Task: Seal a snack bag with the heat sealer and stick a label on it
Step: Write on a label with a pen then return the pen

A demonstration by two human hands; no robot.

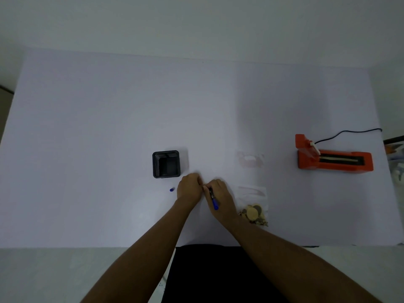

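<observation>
You are seated at the near edge of a wide white table, both forearms reaching to its middle. At the far right lies the orange heat sealer, its arm raised off the sealing strip and its black cable trailing off the right edge, apparently kept ready to one side. The snack bag lies just right of your right wrist, snacks bunched at its near end and its clear top pointing away; whether it is sealed cannot be told. A faint clear packet lies beyond it. Left of centre stands a black pen holder. Your right hand has its fingers clamped round a blue pen, tip toward the table, probably to write a label. Your left hand sits just beside it, fingers curled under; whether they pin a label is not visible. The pen's blue cap lies on the table near that hand.
</observation>
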